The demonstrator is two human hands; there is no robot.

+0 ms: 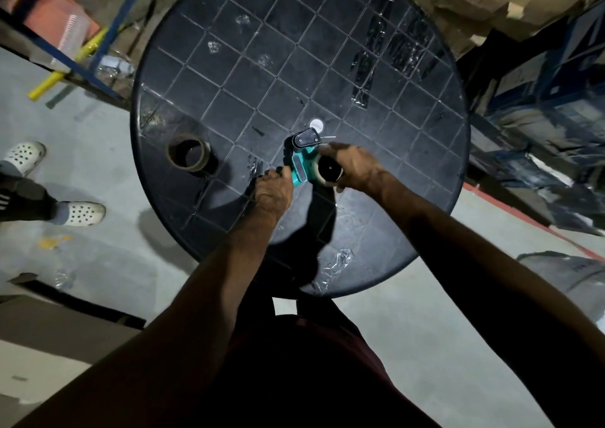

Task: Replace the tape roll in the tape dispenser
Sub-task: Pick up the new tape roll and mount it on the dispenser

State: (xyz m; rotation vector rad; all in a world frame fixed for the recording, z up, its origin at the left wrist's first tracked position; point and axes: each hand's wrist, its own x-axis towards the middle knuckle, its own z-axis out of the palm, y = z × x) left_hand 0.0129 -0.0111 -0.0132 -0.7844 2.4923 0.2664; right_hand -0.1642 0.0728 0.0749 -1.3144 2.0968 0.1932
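Observation:
A teal tape dispenser (300,165) with a black head lies over the middle of the round black table (425,165). My left hand (273,192) grips its handle end from the near side. My right hand (355,169) is wrapped around a clear tape roll (329,171) that sits on the dispenser's right side, fingers curled over its rim. An empty brown cardboard core (187,155) stands apart on the table's left part, touched by neither hand.
Strips of clear tape (393,54) stick to the table at the far right, and crumpled tape (337,264) lies near the front edge. A person's feet in white clogs (78,214) stand at the left. Shelving and cardboard boxes (491,2) surround the table.

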